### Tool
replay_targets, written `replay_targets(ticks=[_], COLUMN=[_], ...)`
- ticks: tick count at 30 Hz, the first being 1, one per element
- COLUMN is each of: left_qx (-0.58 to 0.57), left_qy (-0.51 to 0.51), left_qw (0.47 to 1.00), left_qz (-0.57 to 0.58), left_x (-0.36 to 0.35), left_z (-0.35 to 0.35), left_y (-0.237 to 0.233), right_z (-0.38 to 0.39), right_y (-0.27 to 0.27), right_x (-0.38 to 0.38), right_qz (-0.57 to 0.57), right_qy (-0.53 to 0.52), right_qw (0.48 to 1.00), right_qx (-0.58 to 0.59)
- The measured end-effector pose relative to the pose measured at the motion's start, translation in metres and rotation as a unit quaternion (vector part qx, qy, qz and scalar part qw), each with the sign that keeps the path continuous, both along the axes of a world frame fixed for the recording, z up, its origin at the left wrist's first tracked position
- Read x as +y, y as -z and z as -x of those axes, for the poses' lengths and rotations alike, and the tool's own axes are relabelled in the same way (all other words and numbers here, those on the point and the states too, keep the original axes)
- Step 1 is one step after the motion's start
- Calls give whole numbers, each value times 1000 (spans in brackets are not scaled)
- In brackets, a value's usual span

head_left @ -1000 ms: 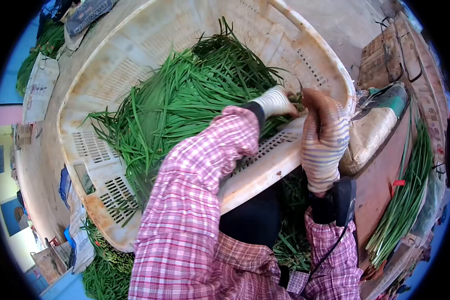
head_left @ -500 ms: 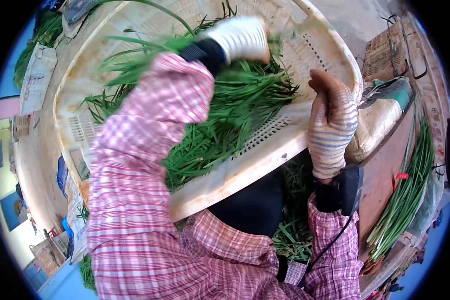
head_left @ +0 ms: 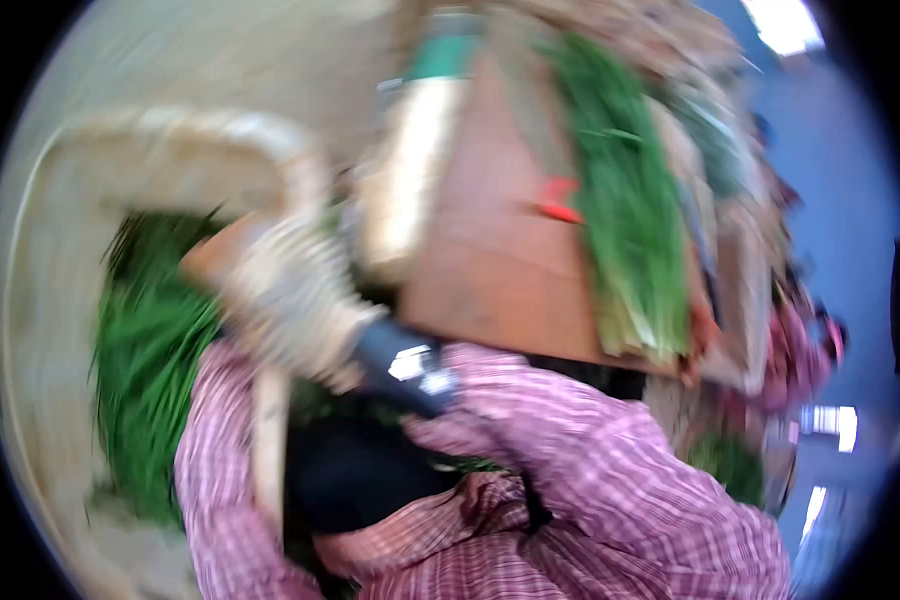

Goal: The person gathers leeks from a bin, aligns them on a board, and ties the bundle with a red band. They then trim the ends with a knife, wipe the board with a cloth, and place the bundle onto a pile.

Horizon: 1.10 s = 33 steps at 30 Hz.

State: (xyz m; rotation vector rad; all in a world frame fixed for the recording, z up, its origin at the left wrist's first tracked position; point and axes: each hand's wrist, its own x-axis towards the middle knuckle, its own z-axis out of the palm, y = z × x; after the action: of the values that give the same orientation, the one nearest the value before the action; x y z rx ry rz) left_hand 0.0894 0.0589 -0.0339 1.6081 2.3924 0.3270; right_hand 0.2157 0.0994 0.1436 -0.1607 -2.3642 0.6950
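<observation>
The view is smeared by motion. My right hand (head_left: 290, 290), in a striped knit glove with brown fingertips, is over the near rim of the pale plastic basket (head_left: 270, 430). Its fingers are too blurred to show whether they hold anything. The left sleeve reaches up to the same spot, and my left hand is mostly hidden there, behind or against the right one. Long green leaves, like garlic chives (head_left: 155, 370), lie in a heap in the basket beside both hands.
To the right, a reddish-brown board (head_left: 490, 270) bears a bundle of long green stalks (head_left: 620, 190) near a red tag (head_left: 560, 200). A white and green package (head_left: 420, 160) lies along its left side. Another person in pink (head_left: 795, 350) is at the far right.
The view has swung right, so the basket now appears at left and the board near the middle. My left hand has come from over the leaves to near my right hand.
</observation>
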Motion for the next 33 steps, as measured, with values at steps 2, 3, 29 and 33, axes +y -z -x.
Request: replay_targets(ticks=[2, 3, 29, 33], left_qx=[16, 21, -334, -347], left_qy=[10, 14, -59, -22], left_qw=[1000, 999, 848, 869], left_qz=[25, 31, -407, -351], left_x=[1, 1, -148, -129], left_z=[8, 9, -30, -66], left_y=[-1, -6, -314, -353], right_z=[-4, -5, -32, -33], right_y=[-3, -6, -87, -125], right_x=[2, -1, -31, -55], right_qz=[-12, -17, 119, 393], right_qy=[27, 37, -67, -214], right_qw=[1000, 999, 989, 888], right_qx=[-9, -17, 64, 105])
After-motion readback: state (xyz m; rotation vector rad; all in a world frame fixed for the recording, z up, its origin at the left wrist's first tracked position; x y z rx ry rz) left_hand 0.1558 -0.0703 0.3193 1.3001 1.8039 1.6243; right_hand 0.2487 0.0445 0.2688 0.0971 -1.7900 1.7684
